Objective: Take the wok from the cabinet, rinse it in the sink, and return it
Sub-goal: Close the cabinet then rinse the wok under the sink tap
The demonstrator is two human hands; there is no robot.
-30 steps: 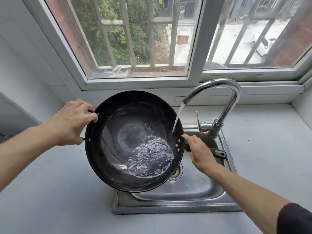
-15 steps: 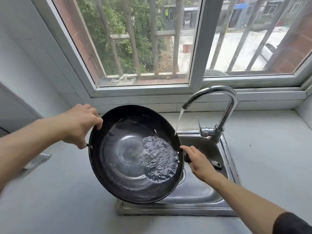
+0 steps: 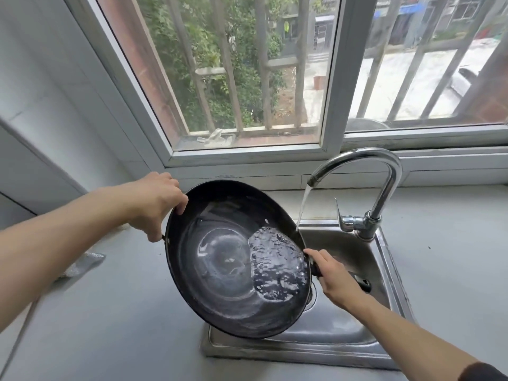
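just the one head cam, looking forward and down, close over the sink, window straight ahead

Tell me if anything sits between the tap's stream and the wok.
Nothing visible does. Water from the tap falls straight to the wok's right rim and pools inside. The left hand grips the far-left rim and the right hand holds the handle, both clear of the stream.

— Are you seeing any writing, a brand, a number?
— No, I'm reading nothing: no legible lettering anywhere, from twelve o'clock round to six.
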